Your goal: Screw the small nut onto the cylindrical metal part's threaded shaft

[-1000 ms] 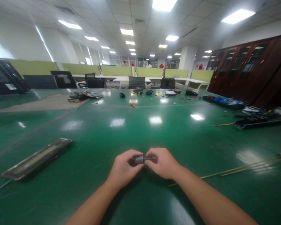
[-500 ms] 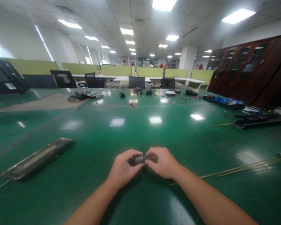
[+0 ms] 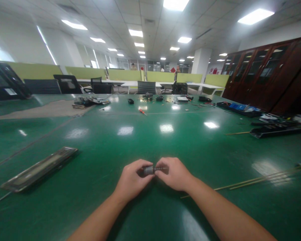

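My left hand (image 3: 131, 180) and my right hand (image 3: 175, 174) meet just above the green table (image 3: 150, 137), near its front edge. Between them is a small dark grey cylinder with a thin threaded shaft (image 3: 152, 169). The left fingers are curled round the cylinder end. The right fingers pinch the shaft end. Most of the part is hidden by the fingers.
A long flat metal strip (image 3: 40, 168) lies to the left. Thin brass rods (image 3: 253, 180) lie to the right, with a black bar (image 3: 278, 130) beyond. A red screwdriver (image 3: 142, 112) and several small parts sit far back. Chairs, green partitions and wooden cabinets (image 3: 266, 73) stand behind.
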Motion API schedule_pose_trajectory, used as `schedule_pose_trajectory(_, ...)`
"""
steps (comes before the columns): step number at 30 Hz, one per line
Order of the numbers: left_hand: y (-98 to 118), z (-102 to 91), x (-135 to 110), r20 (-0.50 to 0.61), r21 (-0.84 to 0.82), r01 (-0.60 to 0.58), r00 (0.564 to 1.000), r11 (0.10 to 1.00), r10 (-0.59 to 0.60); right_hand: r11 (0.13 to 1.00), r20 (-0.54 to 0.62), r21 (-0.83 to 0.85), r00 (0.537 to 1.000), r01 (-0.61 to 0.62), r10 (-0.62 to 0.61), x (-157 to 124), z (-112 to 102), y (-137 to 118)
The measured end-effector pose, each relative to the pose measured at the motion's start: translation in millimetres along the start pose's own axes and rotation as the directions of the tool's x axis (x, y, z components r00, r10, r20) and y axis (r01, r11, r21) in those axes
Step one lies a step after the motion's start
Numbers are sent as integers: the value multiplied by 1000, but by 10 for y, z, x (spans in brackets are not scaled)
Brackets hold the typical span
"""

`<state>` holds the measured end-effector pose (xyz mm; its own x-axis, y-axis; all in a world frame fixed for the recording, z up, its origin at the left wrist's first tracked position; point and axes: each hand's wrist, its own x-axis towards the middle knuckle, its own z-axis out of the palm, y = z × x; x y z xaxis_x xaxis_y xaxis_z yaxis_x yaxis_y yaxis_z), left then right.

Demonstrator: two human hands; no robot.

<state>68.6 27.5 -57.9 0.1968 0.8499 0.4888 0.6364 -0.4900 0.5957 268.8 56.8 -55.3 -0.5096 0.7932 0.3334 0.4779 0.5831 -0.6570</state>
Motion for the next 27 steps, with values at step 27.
schedule_pose_trajectory(27, -26, 10, -5, 20, -17, 33, 999, 999, -32, 1000, -9, -6, 1000, 10, -10, -1, 5, 15)
